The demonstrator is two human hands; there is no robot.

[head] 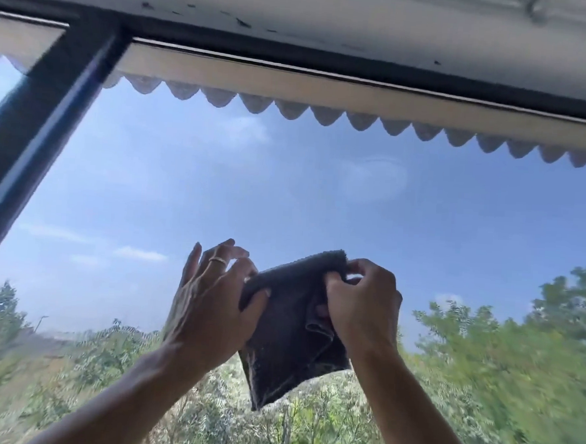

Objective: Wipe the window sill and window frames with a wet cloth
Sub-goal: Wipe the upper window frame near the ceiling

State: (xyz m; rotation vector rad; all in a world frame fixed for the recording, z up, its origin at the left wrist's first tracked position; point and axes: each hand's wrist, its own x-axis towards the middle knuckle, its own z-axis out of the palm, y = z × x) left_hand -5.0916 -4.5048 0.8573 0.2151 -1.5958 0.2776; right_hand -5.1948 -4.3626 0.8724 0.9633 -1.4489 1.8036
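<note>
**Dark cloth held up between both hands in front of the window pane**

The dark cloth [288, 328] hangs in mid-air before the glass, low in the middle of the view, with both arms raised towards it. The right hand [361, 308] has its grip clamped on the cloth: fingers and thumb are curled into the fabric at the cloth's upper right corner and right edge, bunching it into folds there. From that grip the cloth spreads down and to the left, its lower corner hanging free below both wrists.

The left hand [207, 306] meets the cloth's left edge. Its thumb lies on the near face of the fabric, while the fingers are spread and only loosely bent, reaching up beside and behind the upper left edge; a ring [218, 259] shows on one finger. Whether those fingers press on the far side of the cloth cannot be told.

The dark window frame [32, 137] runs as a slanted upright on the left and as a top rail above, well apart from the cloth. A scalloped awning edge [325, 115] shows outside along the top of the pane.
</note>
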